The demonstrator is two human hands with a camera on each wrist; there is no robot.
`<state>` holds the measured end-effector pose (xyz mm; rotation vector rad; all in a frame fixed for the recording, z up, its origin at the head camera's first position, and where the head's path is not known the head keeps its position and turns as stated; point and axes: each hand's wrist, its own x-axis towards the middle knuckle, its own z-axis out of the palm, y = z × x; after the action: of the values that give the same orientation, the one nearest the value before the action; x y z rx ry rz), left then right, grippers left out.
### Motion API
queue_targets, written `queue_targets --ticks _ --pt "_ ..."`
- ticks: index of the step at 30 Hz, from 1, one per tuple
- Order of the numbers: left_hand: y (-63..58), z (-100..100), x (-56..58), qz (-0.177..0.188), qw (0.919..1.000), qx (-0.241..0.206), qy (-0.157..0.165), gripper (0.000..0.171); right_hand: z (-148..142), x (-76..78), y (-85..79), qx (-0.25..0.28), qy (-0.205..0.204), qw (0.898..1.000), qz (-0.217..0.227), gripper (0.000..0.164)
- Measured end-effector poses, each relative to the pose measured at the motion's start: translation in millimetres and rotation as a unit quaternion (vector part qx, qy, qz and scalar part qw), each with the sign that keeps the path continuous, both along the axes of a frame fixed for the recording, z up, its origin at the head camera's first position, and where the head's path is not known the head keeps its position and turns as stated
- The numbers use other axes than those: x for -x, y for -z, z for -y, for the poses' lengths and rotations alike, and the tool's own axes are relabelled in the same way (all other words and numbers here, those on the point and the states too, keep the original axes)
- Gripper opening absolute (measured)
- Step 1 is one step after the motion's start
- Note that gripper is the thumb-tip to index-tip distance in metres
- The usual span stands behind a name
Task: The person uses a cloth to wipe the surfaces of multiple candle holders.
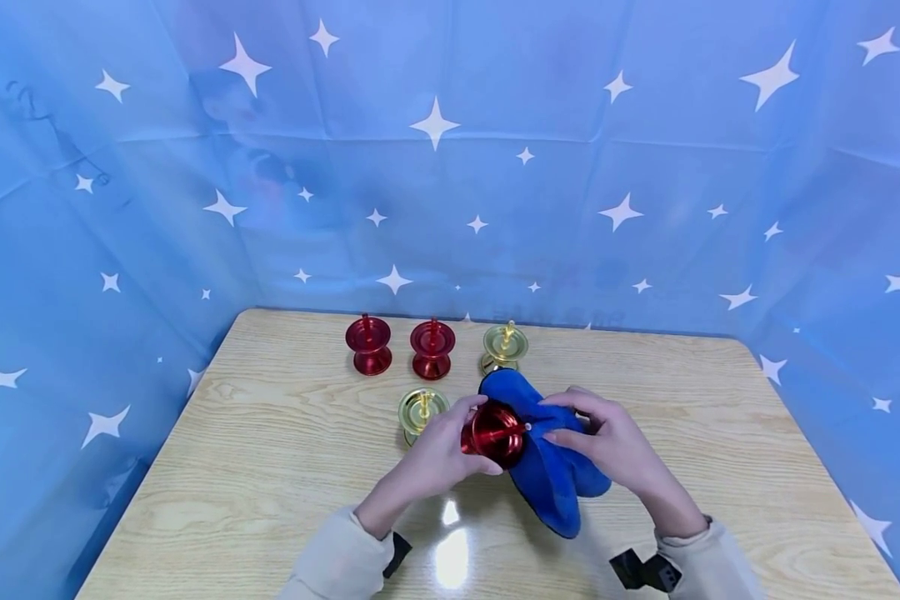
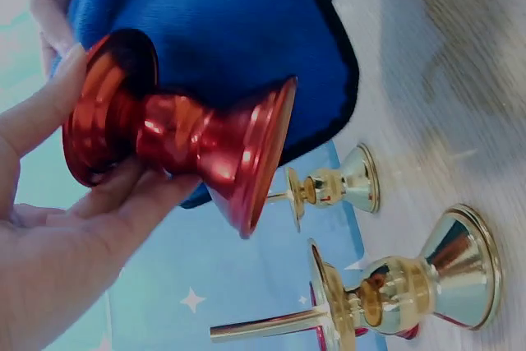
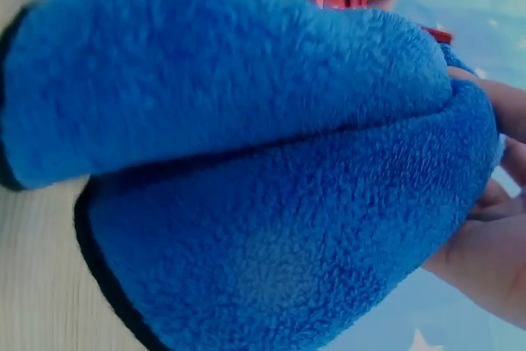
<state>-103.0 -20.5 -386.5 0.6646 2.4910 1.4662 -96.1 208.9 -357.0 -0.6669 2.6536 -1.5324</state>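
Note:
My left hand (image 1: 437, 457) grips a shiny red candle holder (image 1: 498, 435), tilted so its spike points to the right. In the left wrist view, thumb and fingers hold the red candle holder (image 2: 177, 133) by its dish, with the flared base free. My right hand (image 1: 617, 442) pinches a folded blue plush cloth (image 1: 551, 479) with black edging. The cloth lies against the spike side of the red holder. In the right wrist view the blue cloth (image 3: 246, 203) hides most of the red holder.
Two red candle holders (image 1: 368, 335) and a gold one (image 1: 506, 343) stand upright along the table's (image 1: 255, 467) back. Another gold candle holder (image 1: 422, 408) stands just beyond my left hand. A blue star-patterned curtain (image 1: 495, 183) hangs behind the table.

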Motion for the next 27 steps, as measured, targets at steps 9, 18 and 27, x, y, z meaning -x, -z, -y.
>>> queue_targets --ticks 9,18,27 --pt "-6.8 1 -1.0 0.016 0.9991 -0.02 0.034 0.067 19 1.1 13.3 -0.054 -0.04 0.993 -0.092 0.034" --pt "-6.9 3 -1.3 -0.015 0.9969 0.006 0.077 0.063 27 1.7 18.3 -0.054 -0.083 0.988 -0.121 0.036" --pt "-6.7 4 -1.2 -0.043 0.9942 0.022 0.097 0.063 27 0.5 21.9 -0.031 -0.1 0.991 -0.086 0.033"
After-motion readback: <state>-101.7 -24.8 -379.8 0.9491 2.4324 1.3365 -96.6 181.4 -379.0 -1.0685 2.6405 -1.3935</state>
